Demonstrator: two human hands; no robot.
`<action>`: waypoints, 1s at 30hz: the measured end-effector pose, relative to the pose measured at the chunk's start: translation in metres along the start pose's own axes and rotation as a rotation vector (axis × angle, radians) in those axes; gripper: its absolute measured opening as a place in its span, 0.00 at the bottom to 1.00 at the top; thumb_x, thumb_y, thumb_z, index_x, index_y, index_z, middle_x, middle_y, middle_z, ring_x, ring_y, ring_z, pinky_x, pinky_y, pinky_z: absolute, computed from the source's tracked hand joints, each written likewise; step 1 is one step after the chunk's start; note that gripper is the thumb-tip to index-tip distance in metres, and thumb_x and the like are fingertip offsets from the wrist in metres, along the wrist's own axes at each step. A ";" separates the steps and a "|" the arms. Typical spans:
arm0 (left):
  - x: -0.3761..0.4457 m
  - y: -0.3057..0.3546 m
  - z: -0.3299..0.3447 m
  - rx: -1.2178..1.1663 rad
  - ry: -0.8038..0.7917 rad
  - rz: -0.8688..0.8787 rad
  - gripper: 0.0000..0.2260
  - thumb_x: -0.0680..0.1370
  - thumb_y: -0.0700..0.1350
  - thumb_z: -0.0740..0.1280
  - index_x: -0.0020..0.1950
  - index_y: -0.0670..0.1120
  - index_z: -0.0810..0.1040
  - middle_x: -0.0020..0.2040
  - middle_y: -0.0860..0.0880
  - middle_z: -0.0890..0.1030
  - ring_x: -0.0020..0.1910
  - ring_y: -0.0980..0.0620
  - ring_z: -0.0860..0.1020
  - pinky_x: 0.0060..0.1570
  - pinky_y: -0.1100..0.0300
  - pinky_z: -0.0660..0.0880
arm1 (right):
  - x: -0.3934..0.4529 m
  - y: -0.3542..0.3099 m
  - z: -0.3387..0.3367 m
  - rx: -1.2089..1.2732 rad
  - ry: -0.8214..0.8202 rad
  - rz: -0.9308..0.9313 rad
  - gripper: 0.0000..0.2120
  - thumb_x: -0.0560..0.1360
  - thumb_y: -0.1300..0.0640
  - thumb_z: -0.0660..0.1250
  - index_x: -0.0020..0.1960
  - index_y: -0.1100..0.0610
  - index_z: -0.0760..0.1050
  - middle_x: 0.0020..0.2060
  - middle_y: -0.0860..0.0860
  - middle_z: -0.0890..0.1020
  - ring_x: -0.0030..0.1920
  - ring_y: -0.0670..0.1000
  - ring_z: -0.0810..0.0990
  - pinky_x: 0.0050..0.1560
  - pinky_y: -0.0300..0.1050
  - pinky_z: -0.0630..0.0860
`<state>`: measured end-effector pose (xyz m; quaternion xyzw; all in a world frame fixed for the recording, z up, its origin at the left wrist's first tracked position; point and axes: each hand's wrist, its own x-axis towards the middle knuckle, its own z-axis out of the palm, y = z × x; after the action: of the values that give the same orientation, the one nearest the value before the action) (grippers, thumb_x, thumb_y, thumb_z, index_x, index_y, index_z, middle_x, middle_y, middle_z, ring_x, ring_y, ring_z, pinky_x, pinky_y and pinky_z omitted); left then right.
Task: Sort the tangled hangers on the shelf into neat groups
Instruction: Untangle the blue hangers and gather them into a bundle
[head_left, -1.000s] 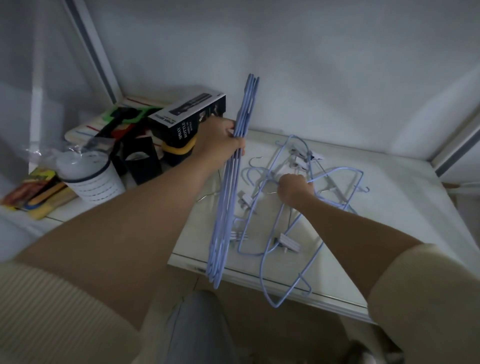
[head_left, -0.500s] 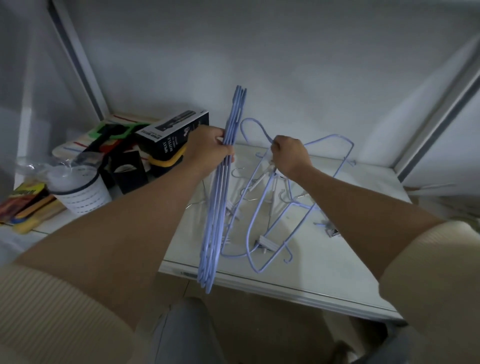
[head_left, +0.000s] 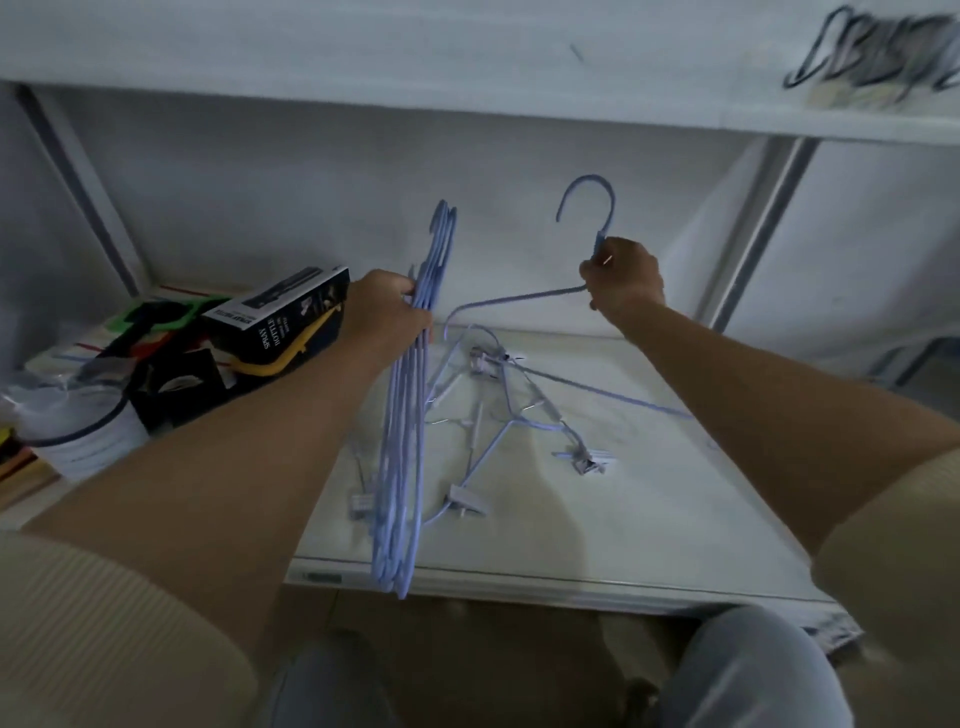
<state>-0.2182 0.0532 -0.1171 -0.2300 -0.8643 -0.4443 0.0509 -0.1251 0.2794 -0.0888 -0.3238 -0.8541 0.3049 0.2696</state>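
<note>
2 hands at work over the white shelf (head_left: 597, 545). Left hand (head_left: 387, 312) grips a neat bundle of blue hangers (head_left: 402, 467), fingers wrapped round the necks; the bundle hangs edge-on, its lower ends past the shelf's front edge. Right hand (head_left: 623, 278) is closed on the neck of 1 single blue hanger (head_left: 589, 195), hook upright above the fist, 1 shoulder arm running down toward the tangled pile (head_left: 498, 410).

Tangled pile lies on the shelf between the 2 forearms, just right of the bundle: thin blue wire frames with pale clips (head_left: 465, 501) crossing each other. Whether the lifted hanger is free of the pile, cannot tell.

Handling, my reading: light, thin coated wire, springy, smooth enough to slide. Clips and hooks snag neighbours, so a hard pull likely drags the whole pile. Best hold is the neck below the hook, as now; ease upward, shake loose.

Left of the bundle, a black box (head_left: 280, 322) and a white tub (head_left: 78, 441).
</note>
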 end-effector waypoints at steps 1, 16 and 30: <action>-0.001 0.004 0.004 -0.013 -0.009 0.001 0.04 0.70 0.35 0.69 0.39 0.39 0.85 0.37 0.40 0.85 0.35 0.42 0.83 0.38 0.52 0.83 | -0.003 0.000 0.001 0.104 -0.023 0.035 0.07 0.76 0.57 0.60 0.48 0.54 0.76 0.47 0.58 0.83 0.37 0.59 0.83 0.46 0.52 0.83; -0.005 0.026 0.033 -0.177 -0.111 -0.061 0.09 0.73 0.39 0.72 0.52 0.42 0.84 0.40 0.44 0.81 0.38 0.50 0.77 0.35 0.63 0.72 | -0.053 -0.056 0.064 0.560 -0.492 0.233 0.16 0.75 0.65 0.54 0.57 0.69 0.75 0.45 0.67 0.82 0.35 0.60 0.79 0.40 0.52 0.81; 0.003 0.007 0.020 -0.399 -0.212 -0.209 0.12 0.74 0.32 0.69 0.55 0.43 0.80 0.50 0.38 0.82 0.47 0.43 0.81 0.57 0.47 0.79 | -0.051 -0.059 0.073 0.646 -0.719 0.119 0.20 0.76 0.64 0.53 0.66 0.64 0.70 0.48 0.60 0.80 0.45 0.58 0.81 0.48 0.56 0.82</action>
<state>-0.2156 0.0733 -0.1232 -0.1900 -0.7790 -0.5826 -0.1327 -0.1629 0.1816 -0.1103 -0.1459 -0.7348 0.6619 0.0264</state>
